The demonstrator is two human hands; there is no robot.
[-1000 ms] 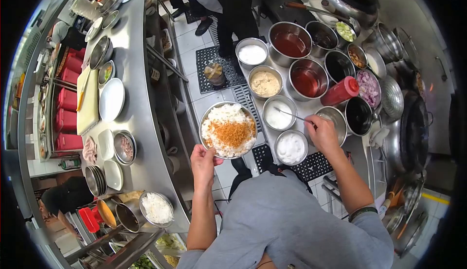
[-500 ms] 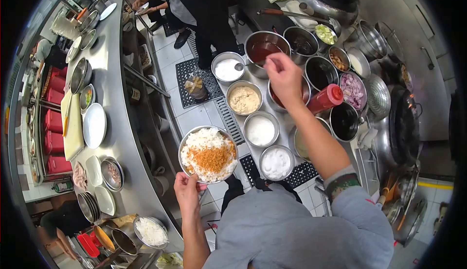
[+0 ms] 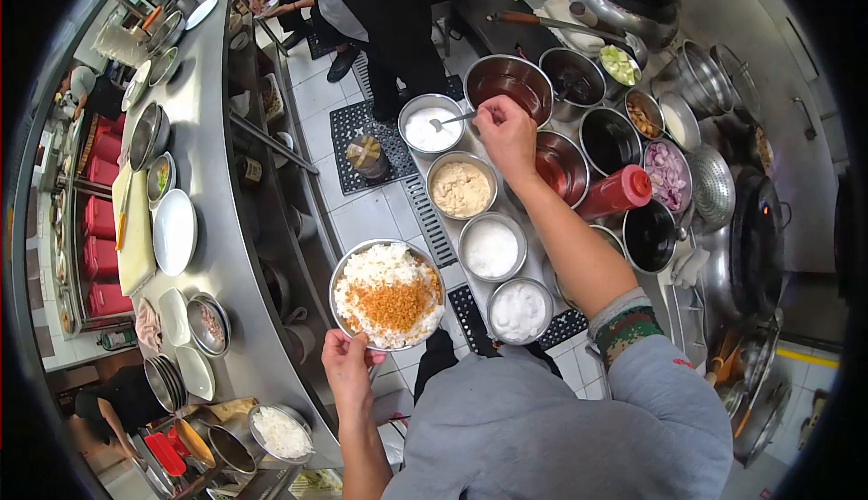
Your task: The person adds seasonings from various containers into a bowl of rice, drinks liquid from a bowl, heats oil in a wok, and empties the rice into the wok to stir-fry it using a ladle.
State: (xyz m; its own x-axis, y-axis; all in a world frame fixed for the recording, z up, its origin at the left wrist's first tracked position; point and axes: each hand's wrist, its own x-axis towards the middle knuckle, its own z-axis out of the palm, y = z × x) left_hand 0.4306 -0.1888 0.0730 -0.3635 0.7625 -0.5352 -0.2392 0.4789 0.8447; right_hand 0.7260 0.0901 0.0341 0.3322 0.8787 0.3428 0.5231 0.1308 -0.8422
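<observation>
My left hand (image 3: 351, 360) grips the near rim of a metal bowl (image 3: 336, 312) of white rice, topped with orange-brown crumbs (image 3: 389, 304). The bowl is held up left of the seasoning containers. My right hand (image 3: 504, 136) has its fingers closed on the handle of a small spoon (image 3: 452, 121). The spoon's head is over the farthest container of white powder (image 3: 430, 127). Nearer to me stand a container of beige paste or powder (image 3: 461, 185) and two more of white powder (image 3: 493, 247), (image 3: 520, 310).
Pots of red liquid (image 3: 508, 84) and dark sauces, a red squeeze bottle (image 3: 617, 191) and chopped onions (image 3: 665, 174) stand at right. The steel counter (image 3: 240, 319) at left bears plates and bowls. Another person in dark clothing (image 3: 384, 21) stands ahead.
My right hand has moved from the near white containers to the far one with the spoon. My left hand still holds the rice bowl, which has shifted left and down in view.
</observation>
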